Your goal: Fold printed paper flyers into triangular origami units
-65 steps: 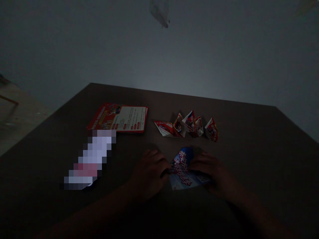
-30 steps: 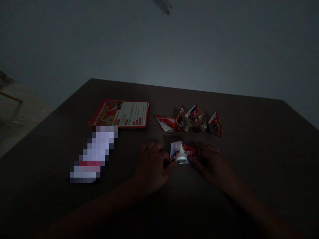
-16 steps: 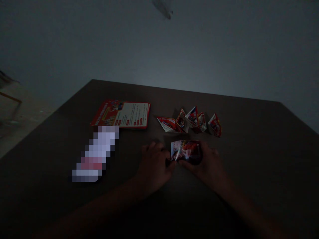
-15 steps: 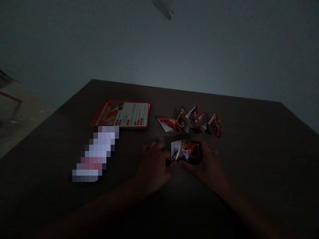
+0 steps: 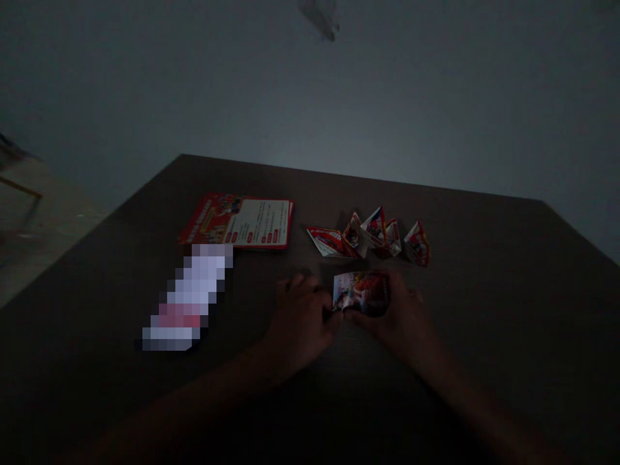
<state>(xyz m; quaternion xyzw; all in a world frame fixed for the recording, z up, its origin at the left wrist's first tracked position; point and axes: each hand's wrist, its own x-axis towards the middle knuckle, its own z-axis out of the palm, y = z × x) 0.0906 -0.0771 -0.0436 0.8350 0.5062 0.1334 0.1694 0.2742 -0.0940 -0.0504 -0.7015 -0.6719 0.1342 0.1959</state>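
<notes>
In the dim head view, a small glossy sheet of printed paper [image 5: 361, 289] is held low over the table between my two hands. My left hand [image 5: 303, 316] is closed at its lower left corner, thumb and fingers pressed together. My right hand [image 5: 404, 320] grips the right side, its thumb along the lower edge. The sheet's near edge curls up slightly. Just beyond the hands stand several folded paper pieces [image 5: 375, 234], red and white with pointed tips. One folded piece [image 5: 417, 244] sits apart at the right end of that row.
A stack of red printed sheets [image 5: 261, 223] lies at the back left of the dark table [image 5: 436, 400]. In front of it is a lit, pixelated phone-like object [image 5: 194, 290]. Behind the table's far edge rises a pale wall [image 5: 310, 110].
Both hands keep their grip in nearly the same place. The printed paper has tilted slightly, and the shine on it has shifted.
</notes>
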